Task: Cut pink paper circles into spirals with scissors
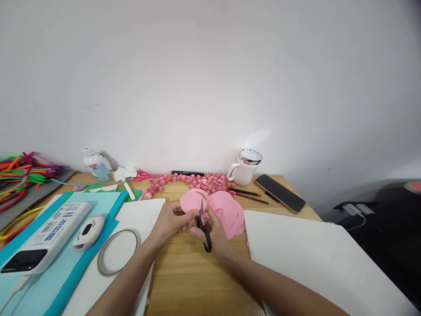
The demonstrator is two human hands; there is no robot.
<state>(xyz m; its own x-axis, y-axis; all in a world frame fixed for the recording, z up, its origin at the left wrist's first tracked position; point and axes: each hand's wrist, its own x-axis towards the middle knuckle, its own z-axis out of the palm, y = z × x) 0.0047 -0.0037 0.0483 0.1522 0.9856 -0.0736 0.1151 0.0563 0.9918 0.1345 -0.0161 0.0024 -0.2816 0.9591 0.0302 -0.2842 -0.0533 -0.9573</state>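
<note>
My left hand (173, 221) pinches the lower edge of a round pink paper disc (191, 202), holding it up over the table. A narrow curved cut shows near the disc's top edge. In my right hand (215, 232) is a pair of black-handled scissors (206, 237), its fingers closed round the handles. The blades point up and lie against the disc. Just right of the scissors, several more pink paper discs (230, 213) overlap in a pile. Behind both hands lie many small rolled pink paper pieces (213, 181).
A white mug (245, 169), pencils (251, 198) and a phone (281, 193) stand or lie back right. White sheets (305, 245) flank the wooden table (197, 281). Leftward are a tape ring (100, 259), a power bank (49, 237), a bottle (98, 164) and colourful pipe cleaners (26, 171).
</note>
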